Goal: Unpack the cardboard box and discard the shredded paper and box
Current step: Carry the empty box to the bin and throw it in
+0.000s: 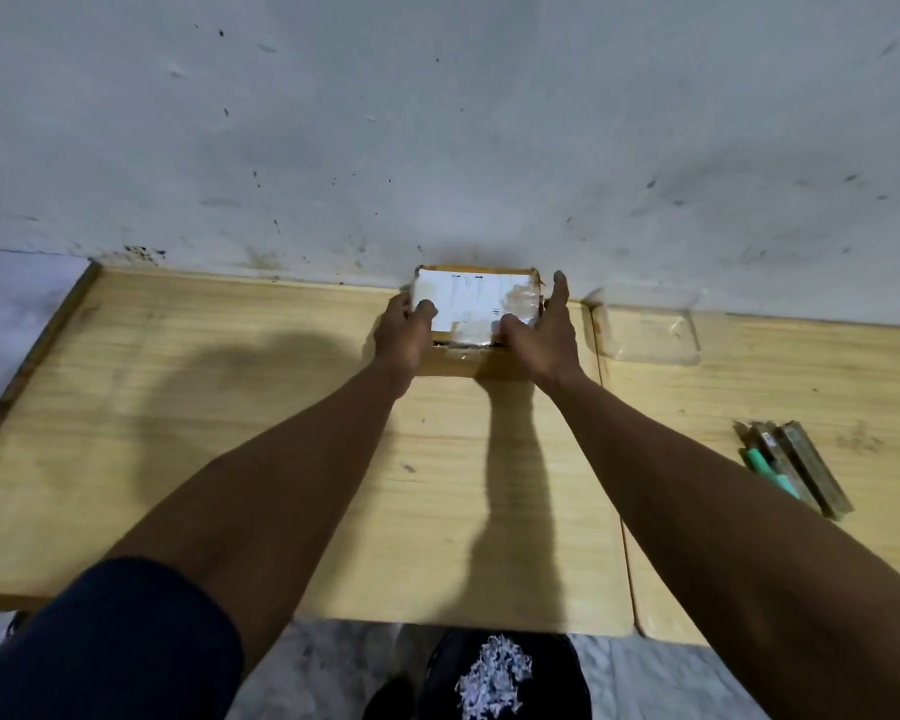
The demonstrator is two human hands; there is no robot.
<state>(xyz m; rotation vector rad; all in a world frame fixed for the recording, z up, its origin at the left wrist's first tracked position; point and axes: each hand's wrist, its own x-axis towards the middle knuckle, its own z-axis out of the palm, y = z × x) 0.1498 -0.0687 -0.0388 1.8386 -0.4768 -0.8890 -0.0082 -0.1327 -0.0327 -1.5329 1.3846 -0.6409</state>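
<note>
Both arms reach straight forward over a table (230, 407). The left hand (401, 332) and right hand (541, 335) grip opposite sides of a box (476, 304), thumbs on top. Shredded paper (494, 678) sits in a bin below the wrists.

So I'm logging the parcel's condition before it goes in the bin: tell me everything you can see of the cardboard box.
The cardboard box is small, brown and rectangular, its top mostly covered by a white label and shiny, wrinkled tape. It sits flat at the back of the wooden table, against the wall. A dark gap shows along the near top edge. The left hand grips its left side and the right hand its right, thumbs on top. The label print is too blurred to read.
</note>
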